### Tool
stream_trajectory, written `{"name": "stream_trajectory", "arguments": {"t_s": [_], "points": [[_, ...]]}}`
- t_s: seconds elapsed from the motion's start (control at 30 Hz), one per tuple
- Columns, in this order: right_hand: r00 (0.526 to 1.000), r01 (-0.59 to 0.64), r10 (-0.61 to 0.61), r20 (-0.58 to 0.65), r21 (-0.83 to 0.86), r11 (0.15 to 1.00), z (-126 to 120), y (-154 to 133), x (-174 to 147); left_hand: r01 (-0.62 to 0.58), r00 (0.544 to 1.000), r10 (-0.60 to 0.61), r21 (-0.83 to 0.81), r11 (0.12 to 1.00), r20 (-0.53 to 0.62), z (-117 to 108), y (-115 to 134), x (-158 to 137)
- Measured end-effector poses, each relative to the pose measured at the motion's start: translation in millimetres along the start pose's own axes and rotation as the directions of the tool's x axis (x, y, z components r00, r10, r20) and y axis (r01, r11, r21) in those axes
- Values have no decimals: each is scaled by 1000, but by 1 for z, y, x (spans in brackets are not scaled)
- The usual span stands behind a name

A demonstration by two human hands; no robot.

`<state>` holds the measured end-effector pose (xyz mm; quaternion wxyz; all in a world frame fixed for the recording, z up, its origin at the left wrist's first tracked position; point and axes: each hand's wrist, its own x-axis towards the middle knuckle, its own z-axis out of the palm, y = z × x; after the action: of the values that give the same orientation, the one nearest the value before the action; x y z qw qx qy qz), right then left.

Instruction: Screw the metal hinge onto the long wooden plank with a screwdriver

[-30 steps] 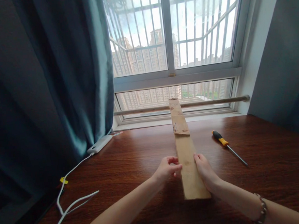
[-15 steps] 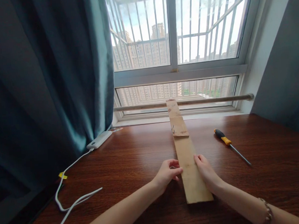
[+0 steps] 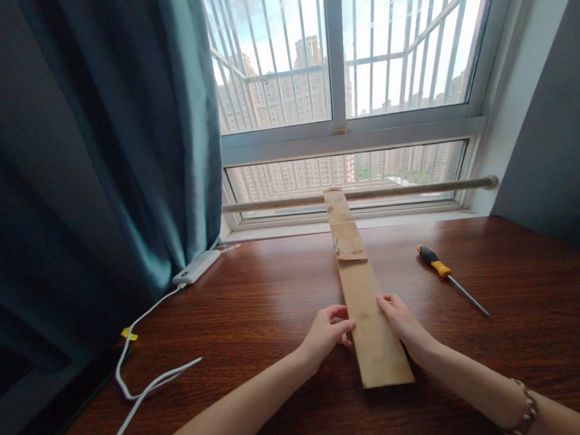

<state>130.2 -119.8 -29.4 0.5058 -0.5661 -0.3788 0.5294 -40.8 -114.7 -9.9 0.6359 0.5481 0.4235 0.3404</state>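
A long, narrow wooden board [image 3: 371, 324] stretches away from me, its far part reaching the window rail. Toward that far end, a shorter wooden piece [image 3: 345, 230] with dark marks lies on top of it. My left hand [image 3: 330, 334] grips the board's left edge, thumb on the upper face and fingers at the side and below. On the opposite edge my right hand [image 3: 404, 325] is closed with its thumb on top; its other fingers are partly hidden under the board. A screwdriver [image 3: 450, 279] with a black and yellow handle lies right of the board, untouched.
The brown wood-grain tabletop [image 3: 275, 285] runs up to the window. A metal rail [image 3: 417, 189] crosses in front of the glass. A white power strip [image 3: 197, 268] with a white cable [image 3: 119, 375] lies at the left, beside a dark blue curtain [image 3: 165, 133].
Both hands keep their hold on the board, which stays in nearly the same place. The whole view has shifted slightly.
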Motion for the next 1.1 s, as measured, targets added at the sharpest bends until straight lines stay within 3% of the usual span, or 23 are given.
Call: {"name": "stream_trajectory", "arguments": {"t_s": [0.1,0.17,0.23,0.3,0.4,0.47,0.57,0.67,0.83,0.93,1.1], "points": [[1000,17,-17,-26,-26,1000,-8,-6,8,0,997,9,117,993,-72,-5,4,1],[985,142,-154,-81,-132,981,-14,-19,17,-101,968,162,296,950,-190,-11,10,7],[935,306,-344,-89,-293,906,-18,-42,30,-242,878,416,531,812,-236,-18,22,19],[901,387,-433,-14,-422,820,-18,-71,45,-342,767,626,735,585,-141,-23,37,38],[928,332,-371,26,-509,794,-11,-112,69,-396,676,735,865,308,47,-25,62,70],[942,291,-336,10,-526,799,-4,-128,85,-392,669,737,889,239,97,-24,74,89],[950,258,-312,-11,-534,805,5,-132,101,-421,697,701,877,233,149,-23,82,106],[949,275,-314,17,-528,803,8,-128,106,-483,714,675,829,280,188,-26,77,113],[955,281,-293,52,-481,831,5,-129,101,-507,721,686,752,422,101,-31,59,117],[959,269,-282,38,-438,858,5,-133,99,-511,693,721,723,466,25,-30,53,119],[951,302,-307,36,-320,898,15,-139,90,-466,590,797,752,466,-128,-30,44,122]]}}
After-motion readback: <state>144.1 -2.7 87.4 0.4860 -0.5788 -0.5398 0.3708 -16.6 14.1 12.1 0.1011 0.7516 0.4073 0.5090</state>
